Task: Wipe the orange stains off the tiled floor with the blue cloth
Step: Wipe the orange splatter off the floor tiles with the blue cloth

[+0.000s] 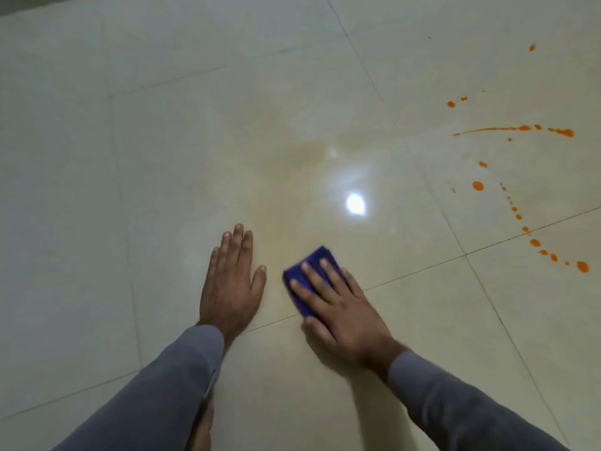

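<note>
The room is dim, with a greenish-grey cast. 1 hard white glare spot [355, 203] sits on the glossy tiled floor [162, 190], with a fainter hazy reflection just above it, pointing to a light overhead. The picture is soft throughout, slightly blurred. Grout lines bow near the edges from the wide lens. Corners darken.

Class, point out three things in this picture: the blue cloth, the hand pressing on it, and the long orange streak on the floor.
blue cloth [313, 262]: head view, on its bare far end beyond the fingertips.
right hand [338, 304]: head view, on the back of the hand.
long orange streak [494, 129]: head view, on the thin middle stretch of the line.
</note>
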